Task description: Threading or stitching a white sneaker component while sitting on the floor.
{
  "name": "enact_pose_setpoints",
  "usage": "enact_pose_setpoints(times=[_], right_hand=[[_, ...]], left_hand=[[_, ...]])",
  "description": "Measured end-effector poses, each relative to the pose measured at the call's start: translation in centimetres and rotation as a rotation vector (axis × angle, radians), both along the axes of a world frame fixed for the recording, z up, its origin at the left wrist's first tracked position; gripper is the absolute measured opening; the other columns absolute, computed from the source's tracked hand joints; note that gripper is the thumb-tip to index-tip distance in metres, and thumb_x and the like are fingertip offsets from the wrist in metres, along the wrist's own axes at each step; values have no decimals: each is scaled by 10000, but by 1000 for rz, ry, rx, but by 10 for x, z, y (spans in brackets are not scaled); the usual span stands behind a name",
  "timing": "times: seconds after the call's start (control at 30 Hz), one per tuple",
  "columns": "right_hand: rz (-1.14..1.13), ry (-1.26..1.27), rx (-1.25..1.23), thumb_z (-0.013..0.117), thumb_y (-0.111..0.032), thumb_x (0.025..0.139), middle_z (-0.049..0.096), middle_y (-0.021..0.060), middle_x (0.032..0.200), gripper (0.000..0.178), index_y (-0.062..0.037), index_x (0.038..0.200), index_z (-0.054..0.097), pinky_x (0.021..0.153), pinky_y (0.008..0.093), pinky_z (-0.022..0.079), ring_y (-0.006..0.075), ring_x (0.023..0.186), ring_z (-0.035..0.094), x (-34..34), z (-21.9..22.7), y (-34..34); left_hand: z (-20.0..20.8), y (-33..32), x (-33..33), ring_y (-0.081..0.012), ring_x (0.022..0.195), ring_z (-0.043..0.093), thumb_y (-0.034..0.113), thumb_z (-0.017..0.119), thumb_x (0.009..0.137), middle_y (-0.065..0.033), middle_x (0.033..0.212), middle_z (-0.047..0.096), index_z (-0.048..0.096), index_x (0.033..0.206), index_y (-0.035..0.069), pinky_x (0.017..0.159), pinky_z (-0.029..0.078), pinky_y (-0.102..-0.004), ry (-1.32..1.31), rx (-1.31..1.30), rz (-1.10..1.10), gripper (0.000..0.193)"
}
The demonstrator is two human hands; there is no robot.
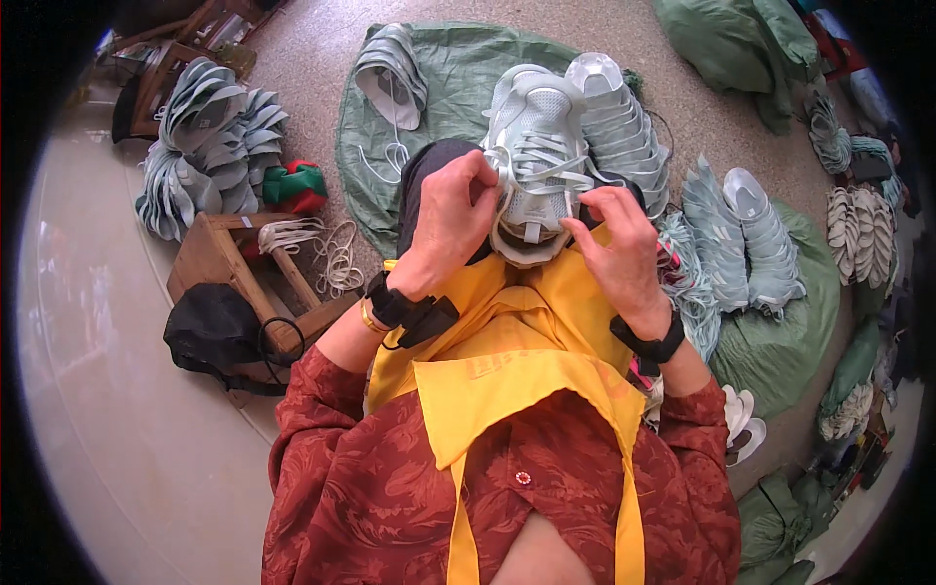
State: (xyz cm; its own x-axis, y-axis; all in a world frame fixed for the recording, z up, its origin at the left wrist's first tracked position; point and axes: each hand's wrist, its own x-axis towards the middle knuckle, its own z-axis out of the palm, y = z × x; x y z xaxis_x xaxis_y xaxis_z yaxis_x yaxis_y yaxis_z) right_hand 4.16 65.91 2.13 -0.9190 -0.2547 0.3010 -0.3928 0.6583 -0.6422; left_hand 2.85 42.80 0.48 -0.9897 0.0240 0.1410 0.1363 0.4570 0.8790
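Observation:
A pale grey-green sneaker [536, 146] rests between my knees, its heel loop toward me. A light shoelace [546, 159] crosses its tongue in several rows. At the shoe's left side my left hand [450, 216] is closed in a pinch by the lace. My right hand [624, 249] pinches at the right side of the collar, thumb and forefinger close together where a lace end runs down. Its fingertips partly hide that end. A yellow apron [526, 390] covers my lap below the shoe.
Stacked shoe uppers [624, 122] lie right of the sneaker on a green sack [448, 54]; another upper [392, 78] lies left. More uppers [200, 146] are piled beside a wooden stool [229, 263] with loose laces [336, 258] and a black bag [214, 331]. Further uppers [751, 234] are at right.

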Motion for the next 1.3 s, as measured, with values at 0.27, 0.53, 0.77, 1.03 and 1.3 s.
enact_pose_setpoints(times=[0.27, 0.53, 0.77, 1.03, 1.3], right_hand=[[-75, -159, -114, 716, 6, 824, 652, 146, 923, 239, 1, 1048, 636, 727, 385, 544, 297, 825, 677, 3, -6, -4], [15, 115, 138, 650, 56, 807, 642, 144, 922, 247, -10, 1041, 608, 723, 422, 538, 324, 861, 662, 5, -3, -10], [169, 101, 630, 629, -8, 815, 569, 139, 893, 108, -41, 913, 597, 744, 393, 533, 321, 869, 626, -7, 7, -15], [241, 287, 383, 624, 3, 807, 542, 136, 926, 125, -28, 896, 542, 694, 407, 527, 309, 868, 613, -17, 0, -11], [472, 84, -76, 618, 38, 856, 565, 146, 890, 147, 9, 988, 560, 713, 417, 526, 344, 824, 633, 29, 6, -40]], left_hand=[[-4, 0, -1, -231, 668, 616, -17, 667, 853, -135, 752, 606, 571, 885, -27, 630, 487, -342, 27, 16, 32, 102], [-8, 8, 6, -200, 649, 596, -13, 672, 879, -131, 746, 598, 565, 884, -30, 619, 478, -321, 123, -29, 23, 108], [-5, 8, 7, -387, 719, 603, 13, 681, 849, -197, 819, 584, 527, 902, -26, 648, 481, -418, 72, 27, -5, 168], [-5, 8, 15, -413, 835, 593, 51, 687, 829, -200, 912, 565, 509, 979, -13, 716, 490, -456, 44, -67, -37, 241], [-1, 8, 17, -430, 876, 582, 34, 648, 845, -213, 916, 564, 511, 964, -19, 756, 479, -492, 70, -136, -28, 190]])
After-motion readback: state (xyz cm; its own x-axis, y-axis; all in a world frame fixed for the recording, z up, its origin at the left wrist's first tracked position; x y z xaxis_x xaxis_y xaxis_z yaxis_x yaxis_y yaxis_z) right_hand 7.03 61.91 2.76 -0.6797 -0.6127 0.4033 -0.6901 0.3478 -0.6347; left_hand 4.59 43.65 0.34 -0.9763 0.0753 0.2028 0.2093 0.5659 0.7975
